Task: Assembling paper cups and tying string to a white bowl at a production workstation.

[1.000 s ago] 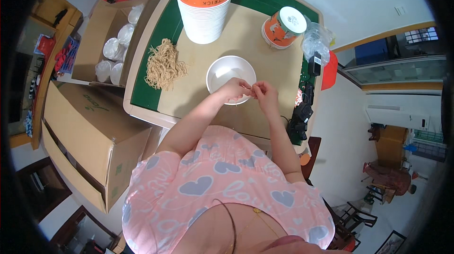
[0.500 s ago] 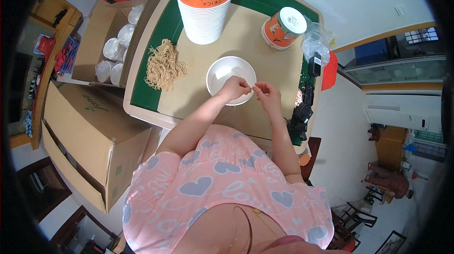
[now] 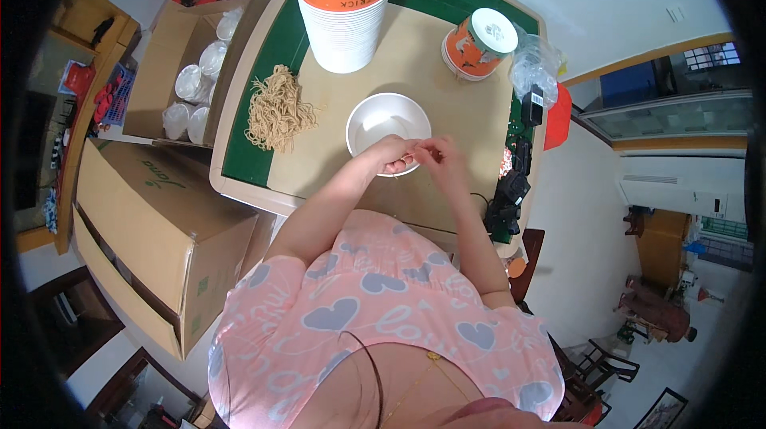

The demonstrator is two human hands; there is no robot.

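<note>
A round white bucket (image 3: 381, 115) stands on the tan board in front of me, its inside facing up. Over its near right rim, my left hand (image 3: 391, 154) is closed with its fingers curled in. My right hand (image 3: 440, 159) meets it there, thumb and fingers pinched together. A thin pale cord seems to run between the fingertips, and a short strand hangs by the rim; the fingers cover most of it. To the left lies a tangled heap of beige cords (image 3: 278, 110).
A tall stack of white buckets (image 3: 343, 34) with an orange printed one on top stands at the back. Orange buckets (image 3: 471, 50) sit upside down at right, beside clear plastic bags (image 3: 536, 66) and black devices (image 3: 509, 193). Cardboard boxes (image 3: 144, 221) stand left of the table.
My hands have come closer together, and the left hand has turned with its fingers curled under. The right hand has shifted slightly left. The buckets and cord heap stay put.
</note>
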